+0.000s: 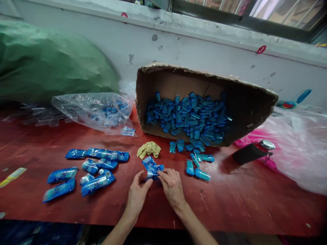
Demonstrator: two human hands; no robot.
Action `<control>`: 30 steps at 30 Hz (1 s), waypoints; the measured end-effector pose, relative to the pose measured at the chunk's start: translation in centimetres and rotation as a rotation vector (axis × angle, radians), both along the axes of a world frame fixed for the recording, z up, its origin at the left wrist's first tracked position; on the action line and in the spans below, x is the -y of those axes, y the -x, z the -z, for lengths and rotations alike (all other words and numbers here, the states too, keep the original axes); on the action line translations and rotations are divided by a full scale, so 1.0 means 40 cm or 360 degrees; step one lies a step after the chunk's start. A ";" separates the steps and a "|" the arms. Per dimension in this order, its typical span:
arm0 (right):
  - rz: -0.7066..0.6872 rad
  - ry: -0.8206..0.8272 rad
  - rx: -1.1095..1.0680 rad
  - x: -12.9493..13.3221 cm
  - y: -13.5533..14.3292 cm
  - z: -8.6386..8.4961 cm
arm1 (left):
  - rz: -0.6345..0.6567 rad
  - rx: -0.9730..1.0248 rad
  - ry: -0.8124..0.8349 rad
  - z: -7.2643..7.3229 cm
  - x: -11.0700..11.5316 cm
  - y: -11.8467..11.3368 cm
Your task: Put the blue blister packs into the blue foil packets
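Two blue printed wrappers (pixel 152 167) lie crossed or overlapping between my hands, near the middle of the red table. My left hand (pixel 139 191) holds the lower left edge of the blue wrapper between thumb and fingers. From the right, the closed fingers of my right hand (pixel 171 185) grip the wrapper's other side. Whether anything is inside the wrapper is hidden. Just behind it lies a crumpled yellow cloth (pixel 149 150). Small clear packs of blue pieces (pixel 190 167) are scattered to the right of my right hand.
A cardboard box (pixel 163 73) on its side spills blue packs. Filled blue pouches (pixel 98 183) lie left. Behind are a clear bag (pixel 84 109) and green sack (pixel 56 64). A dark bottle (pixel 246 153) and pink-white plastic (pixel 301 146) stand right.
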State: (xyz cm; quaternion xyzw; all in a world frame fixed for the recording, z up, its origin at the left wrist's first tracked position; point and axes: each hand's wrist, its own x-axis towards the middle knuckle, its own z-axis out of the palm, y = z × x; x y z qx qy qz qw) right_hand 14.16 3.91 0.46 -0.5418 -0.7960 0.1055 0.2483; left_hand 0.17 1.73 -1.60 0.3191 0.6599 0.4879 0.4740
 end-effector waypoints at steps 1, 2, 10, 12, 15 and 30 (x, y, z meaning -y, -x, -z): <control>-0.0023 0.0014 -0.0074 0.006 0.004 -0.004 | 0.0031 0.0077 0.0013 -0.005 -0.006 -0.002; -0.0048 0.0032 -0.0162 0.010 0.008 -0.006 | 0.0065 0.0148 0.0017 -0.010 -0.012 -0.004; 0.0064 0.0891 -0.1439 -0.016 0.033 0.036 | 0.0053 0.0743 0.0083 -0.014 -0.013 -0.021; 0.0065 0.1001 -0.1532 -0.017 0.040 0.044 | -0.0001 0.0723 0.0062 -0.006 -0.012 -0.028; 0.0133 0.0954 -0.1558 -0.012 0.052 0.047 | -0.0074 0.0553 0.0001 0.006 -0.015 -0.036; 0.0326 0.0888 -0.1842 0.004 0.074 0.040 | -0.0078 0.0508 -0.0018 -0.001 -0.038 -0.053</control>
